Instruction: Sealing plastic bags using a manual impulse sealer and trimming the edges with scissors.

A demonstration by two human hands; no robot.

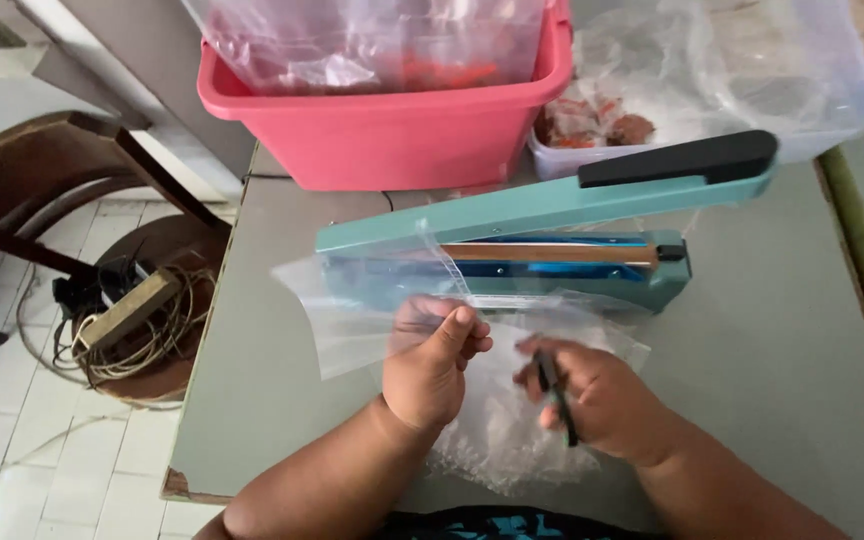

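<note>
While a wooden chair (42, 180) and a round stool piled with tangled cord (142, 320) stand off to the left on the tiled floor, the person works at a grey table (772, 330). Their left hand (432, 365) is curled closed, thumb up, pinching the edge of a clear plastic bag (352, 320) that spreads out flat towards the left. Just beyond it sits a teal heat sealer (552, 235), its arm with the black handle raised. The right hand (597, 395) is closed around a thin dark tool, possibly scissors, resting on crumpled clear plastic. Behind the sealer are a pink tub (392, 130) and a clear container (812, 120) holding bagged goods.
</note>
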